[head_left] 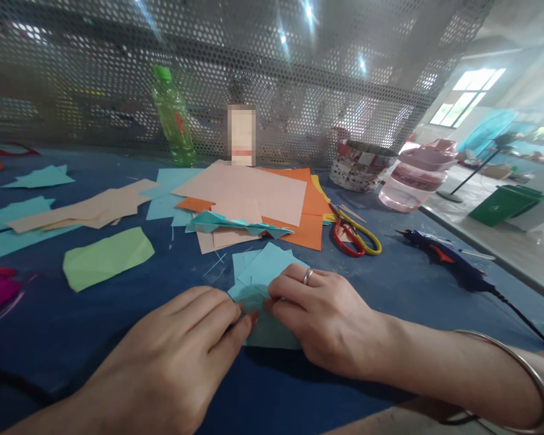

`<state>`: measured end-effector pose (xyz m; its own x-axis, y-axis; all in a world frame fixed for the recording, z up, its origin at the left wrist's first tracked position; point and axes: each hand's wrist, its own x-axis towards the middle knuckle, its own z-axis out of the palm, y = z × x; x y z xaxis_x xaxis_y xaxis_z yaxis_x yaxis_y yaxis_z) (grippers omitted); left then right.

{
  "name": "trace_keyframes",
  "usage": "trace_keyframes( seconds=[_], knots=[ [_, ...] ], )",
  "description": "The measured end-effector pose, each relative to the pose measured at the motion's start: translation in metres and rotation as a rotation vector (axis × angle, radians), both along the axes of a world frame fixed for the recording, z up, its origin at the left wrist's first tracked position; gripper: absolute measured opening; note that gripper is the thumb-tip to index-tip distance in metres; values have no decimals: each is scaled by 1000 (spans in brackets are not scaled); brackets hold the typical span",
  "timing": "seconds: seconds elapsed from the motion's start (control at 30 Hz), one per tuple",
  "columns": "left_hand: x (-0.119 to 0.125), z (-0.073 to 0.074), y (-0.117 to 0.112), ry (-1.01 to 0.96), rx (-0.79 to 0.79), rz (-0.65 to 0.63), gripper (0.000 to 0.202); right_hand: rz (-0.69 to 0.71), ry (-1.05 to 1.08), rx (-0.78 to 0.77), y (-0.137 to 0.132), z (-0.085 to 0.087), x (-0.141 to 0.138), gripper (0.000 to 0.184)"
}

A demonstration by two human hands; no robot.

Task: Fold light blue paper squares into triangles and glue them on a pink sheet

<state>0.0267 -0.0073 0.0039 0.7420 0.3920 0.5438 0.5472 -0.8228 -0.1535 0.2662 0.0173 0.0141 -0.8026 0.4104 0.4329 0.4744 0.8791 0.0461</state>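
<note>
Light blue paper (pixel 269 261) lies on the dark blue table in front of me, its pieces overlapping. My left hand (pixel 185 338) grips its left edge, thumb and fingers pressed together. From the other side my right hand (pixel 321 314), with a ring on one finger, pinches the same paper with curled fingers. Part of the paper is hidden under both hands. Just beyond it, a folded teal paper strip (pixel 240 226) rests against a pile of pale pink paper (pixel 249 187) and orange paper (pixel 315 205).
Scissors (pixel 356 238) and a glue gun (pixel 448 257) with a cord lie to the right. Behind them stand a woven basket (pixel 362 166) and a pink bottle (pixel 417 175). A green bottle (pixel 174 118) is near the perforated metal screen. Green paper (pixel 109 258) lies left.
</note>
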Motion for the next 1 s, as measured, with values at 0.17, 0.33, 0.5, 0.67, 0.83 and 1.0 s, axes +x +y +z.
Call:
trace_keyframes(
  seconds=[0.17,0.33,0.5,0.67,0.83,1.0],
  knots=[
    [0,-3,-2,-17,75,4,39,5,-9,-48,-2,1,-1,21],
    [4,7,-1,-42,121,12,44,28,17,-81,-1,2,-3,22],
    [2,10,1,-79,99,-13,43,16,36,-84,1,0,-4,22],
    [1,4,-2,-69,70,30,41,-2,50,-43,2,-3,-4,20],
    [2,0,-5,-82,118,53,43,-16,34,0,1,-4,-3,16],
    [-8,-2,7,-35,97,-39,38,35,68,-161,1,-1,-1,20]
  ],
)
